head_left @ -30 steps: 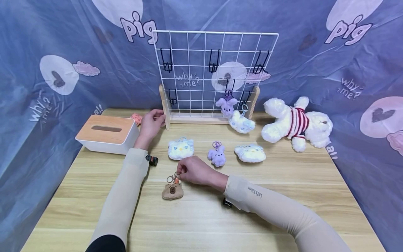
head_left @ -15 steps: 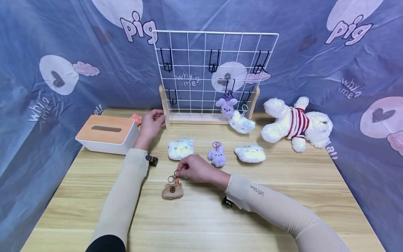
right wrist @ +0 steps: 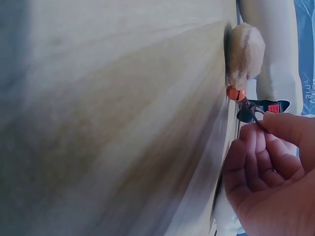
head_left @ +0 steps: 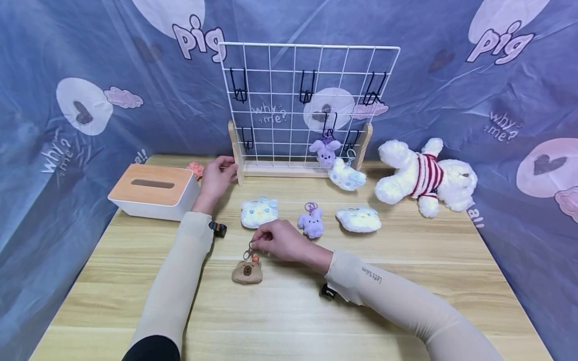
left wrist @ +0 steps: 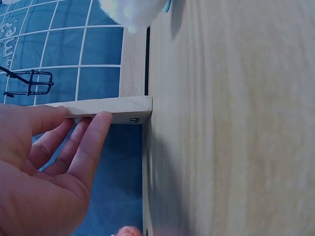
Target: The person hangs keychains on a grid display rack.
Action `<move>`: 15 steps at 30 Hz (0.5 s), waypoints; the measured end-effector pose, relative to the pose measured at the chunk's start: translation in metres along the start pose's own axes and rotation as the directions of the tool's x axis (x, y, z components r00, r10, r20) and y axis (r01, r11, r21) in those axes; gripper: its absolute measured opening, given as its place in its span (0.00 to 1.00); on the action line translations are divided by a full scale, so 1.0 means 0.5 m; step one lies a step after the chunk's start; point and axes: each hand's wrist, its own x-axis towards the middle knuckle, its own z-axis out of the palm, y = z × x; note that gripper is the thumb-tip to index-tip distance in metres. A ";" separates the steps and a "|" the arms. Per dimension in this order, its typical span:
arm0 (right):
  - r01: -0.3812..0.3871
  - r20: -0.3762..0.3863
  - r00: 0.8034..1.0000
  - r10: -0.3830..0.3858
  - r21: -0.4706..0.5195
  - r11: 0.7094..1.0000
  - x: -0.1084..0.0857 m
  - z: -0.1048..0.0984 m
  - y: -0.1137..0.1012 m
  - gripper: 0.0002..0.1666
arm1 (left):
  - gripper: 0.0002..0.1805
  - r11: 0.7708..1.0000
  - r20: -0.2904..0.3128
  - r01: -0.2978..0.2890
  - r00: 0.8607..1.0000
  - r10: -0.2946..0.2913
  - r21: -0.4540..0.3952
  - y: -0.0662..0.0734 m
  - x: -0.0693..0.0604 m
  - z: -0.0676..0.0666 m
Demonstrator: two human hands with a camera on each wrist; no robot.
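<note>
My right hand (head_left: 282,240) pinches the metal ring of a brown plush keychain (head_left: 247,272), shaped like an animal's head with a small orange ball. In the right wrist view, the ring (right wrist: 259,118) sits between thumb and forefinger, and the plush hangs at or just over the tabletop. Far left, the fingertips of my left hand (head_left: 218,178) touch the outer side of the wooden post (left wrist: 130,104) of a white wire rack (head_left: 293,80). A white-and-blue cat-face plush (head_left: 259,213) and a purple rabbit plush (head_left: 311,224) lie beyond my right hand.
Black hooks (head_left: 306,90) hang on the rack. A purple rabbit plush (head_left: 325,152) hangs low there, beside another white-blue plush (head_left: 346,175). One more white plush (head_left: 358,219) lies right. A tissue box (head_left: 151,190) stands left, and a white teddy bear (head_left: 426,175) lies right.
My right hand has risen slightly and drawn the keychain's ring up, so the ring stands more upright above the plush. The left hand stays against the rack's post.
</note>
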 end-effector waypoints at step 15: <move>0.007 -0.063 0.998 0.001 0.125 0.992 -0.006 -0.006 -0.013 0.05 | 0.18 1.000 0.003 -0.017 1.000 0.017 -0.012 0.001 0.000 0.000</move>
